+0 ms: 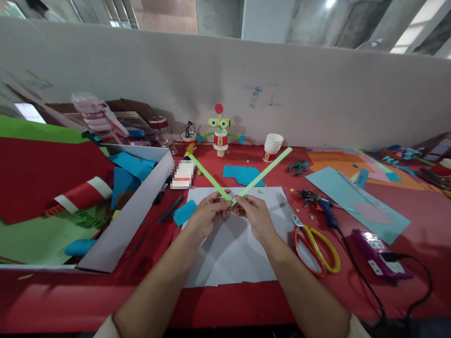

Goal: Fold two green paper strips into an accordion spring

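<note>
Strips of light green paper (pixel 262 176) meet in a V, slanting forward from where the left hand (pixel 207 213) and right hand (pixel 258 216) pinch their lower ends (white sheet (pixel 232 258) beneath both); scissors (pixel 313 244) lie right of the latter.

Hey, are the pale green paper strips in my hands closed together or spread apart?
Spread apart: the narrow pale green paper strips form an open V, meeting at the left fingers and right fingers.

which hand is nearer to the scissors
Right. The right hand is to the left of the scissors, not touching them; the left hand is farther left, on the other side of the right hand.
</note>
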The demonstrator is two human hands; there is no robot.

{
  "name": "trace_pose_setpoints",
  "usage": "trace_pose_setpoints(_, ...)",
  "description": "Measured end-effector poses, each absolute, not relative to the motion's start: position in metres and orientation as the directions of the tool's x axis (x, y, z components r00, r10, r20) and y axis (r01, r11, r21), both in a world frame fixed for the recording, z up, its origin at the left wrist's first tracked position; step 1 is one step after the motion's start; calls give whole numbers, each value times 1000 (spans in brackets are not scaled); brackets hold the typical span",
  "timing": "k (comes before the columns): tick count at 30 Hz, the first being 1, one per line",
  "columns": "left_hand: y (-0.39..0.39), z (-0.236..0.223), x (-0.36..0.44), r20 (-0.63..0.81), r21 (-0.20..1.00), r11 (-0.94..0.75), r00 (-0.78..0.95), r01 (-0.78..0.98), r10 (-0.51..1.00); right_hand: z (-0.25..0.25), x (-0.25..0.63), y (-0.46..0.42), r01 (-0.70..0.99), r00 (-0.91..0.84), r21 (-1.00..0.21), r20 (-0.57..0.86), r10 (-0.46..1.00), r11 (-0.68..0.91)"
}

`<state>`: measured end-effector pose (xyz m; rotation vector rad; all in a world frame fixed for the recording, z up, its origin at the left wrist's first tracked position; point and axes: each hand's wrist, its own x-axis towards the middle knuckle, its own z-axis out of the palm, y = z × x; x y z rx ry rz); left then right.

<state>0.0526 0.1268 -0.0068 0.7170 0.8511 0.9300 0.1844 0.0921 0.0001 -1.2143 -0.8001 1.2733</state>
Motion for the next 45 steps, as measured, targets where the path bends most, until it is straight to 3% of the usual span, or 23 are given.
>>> trace_pose_setpoints(10,122,0,54,-259,877,347,281,-334,924,-8,184,94,-145,192,-989,-36,981,-8)
trace_pose_setpoints(18,117,-13,67,-187,848,204,83,-489,979,-9,181,94,-160,168,-986,18,986,45)
trace_pose_setpoints(28,115,-11,67,-150,901,204,166,-384,975,-10,189,96,-52,227,-997,45,973,58)
trace_pose_setpoints(33,114,-8,66,-117,915,157,129,-371,985,-8,184,93,-121,236,-991,32,971,62)
trace_pose_setpoints(40,120,-5,60,-170,893,241,210,-380,963,-7,181,90,-120,234,-991,22,972,52)
trace_pose_setpoints(45,119,-4,61,-187,942,242,236,-234,954,-8,181,90,-118,273,-992,17,962,51)
